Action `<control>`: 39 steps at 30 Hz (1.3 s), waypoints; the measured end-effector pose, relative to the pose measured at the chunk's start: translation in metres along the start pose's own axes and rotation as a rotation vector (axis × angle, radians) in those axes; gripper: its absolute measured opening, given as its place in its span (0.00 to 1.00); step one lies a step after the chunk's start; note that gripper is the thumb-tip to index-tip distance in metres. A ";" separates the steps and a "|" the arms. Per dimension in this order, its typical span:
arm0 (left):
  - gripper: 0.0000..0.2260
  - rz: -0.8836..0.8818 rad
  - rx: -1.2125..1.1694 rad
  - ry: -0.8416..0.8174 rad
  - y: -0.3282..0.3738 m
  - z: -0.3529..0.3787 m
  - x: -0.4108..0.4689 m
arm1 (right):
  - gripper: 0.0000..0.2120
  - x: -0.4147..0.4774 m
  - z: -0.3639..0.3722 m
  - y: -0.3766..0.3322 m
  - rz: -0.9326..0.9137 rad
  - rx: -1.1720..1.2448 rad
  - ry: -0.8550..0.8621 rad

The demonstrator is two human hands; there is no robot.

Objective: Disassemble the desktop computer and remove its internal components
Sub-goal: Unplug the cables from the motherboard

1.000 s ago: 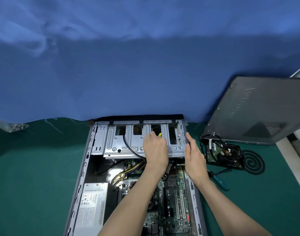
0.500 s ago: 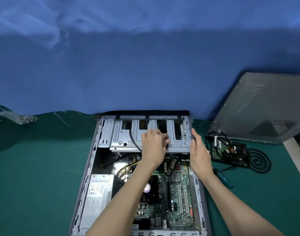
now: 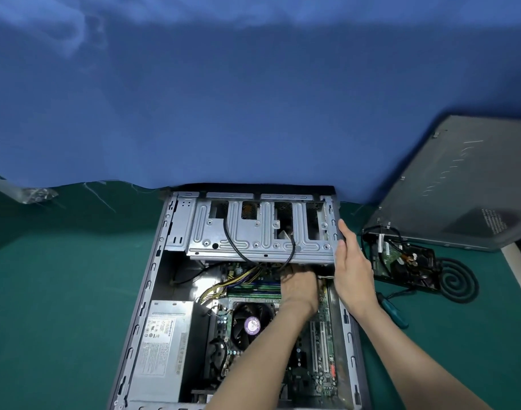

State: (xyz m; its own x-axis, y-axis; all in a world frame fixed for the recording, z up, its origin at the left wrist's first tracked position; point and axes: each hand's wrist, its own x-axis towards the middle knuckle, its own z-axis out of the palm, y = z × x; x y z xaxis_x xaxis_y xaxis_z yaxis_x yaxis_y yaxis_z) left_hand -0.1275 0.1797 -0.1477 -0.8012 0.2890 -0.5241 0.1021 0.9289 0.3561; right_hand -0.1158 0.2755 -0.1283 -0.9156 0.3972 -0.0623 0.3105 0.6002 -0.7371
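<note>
The open desktop case (image 3: 141, 297) lies flat on the green mat. Its silver drive cage (image 3: 253, 235) spans the far end, with a black cable (image 3: 232, 247) looped over it. My left hand (image 3: 299, 288) reaches in under the cage's near edge, above the motherboard (image 3: 321, 344); its fingertips are hidden under the cage. My right hand (image 3: 351, 267) rests with straight fingers against the case's right wall beside the cage. The CPU fan (image 3: 252, 324) and the power supply (image 3: 161, 347) sit inside the case.
A removed hard drive (image 3: 404, 261) with cables lies to the right on a black coil (image 3: 457, 279). A teal-handled screwdriver (image 3: 392, 312) lies by my right forearm. The grey side panel (image 3: 460, 184) leans at the far right. Blue cloth (image 3: 253, 99) hangs behind.
My left hand has come off the top of the drive cage and moved down under its near edge. The right hand stays at the case's right wall. The camera has tilted down.
</note>
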 end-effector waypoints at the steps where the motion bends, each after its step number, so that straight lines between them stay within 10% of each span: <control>1: 0.05 -0.022 -0.031 -0.023 0.001 0.001 0.004 | 0.20 0.000 0.000 0.000 -0.001 -0.002 -0.002; 22: 0.14 -0.053 -0.332 -0.155 0.007 0.006 0.017 | 0.20 0.000 0.000 -0.003 0.012 0.001 0.002; 39: 0.10 0.175 -0.616 0.098 -0.030 -0.008 -0.058 | 0.21 -0.006 -0.008 -0.013 0.004 0.002 -0.032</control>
State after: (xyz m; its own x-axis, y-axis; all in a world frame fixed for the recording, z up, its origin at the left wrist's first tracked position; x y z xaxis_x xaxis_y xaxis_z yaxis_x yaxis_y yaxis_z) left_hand -0.0890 0.1330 -0.1225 -0.8564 0.3744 -0.3556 -0.0981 0.5582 0.8239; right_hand -0.1126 0.2710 -0.1134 -0.9223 0.3765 -0.0867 0.3134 0.5977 -0.7379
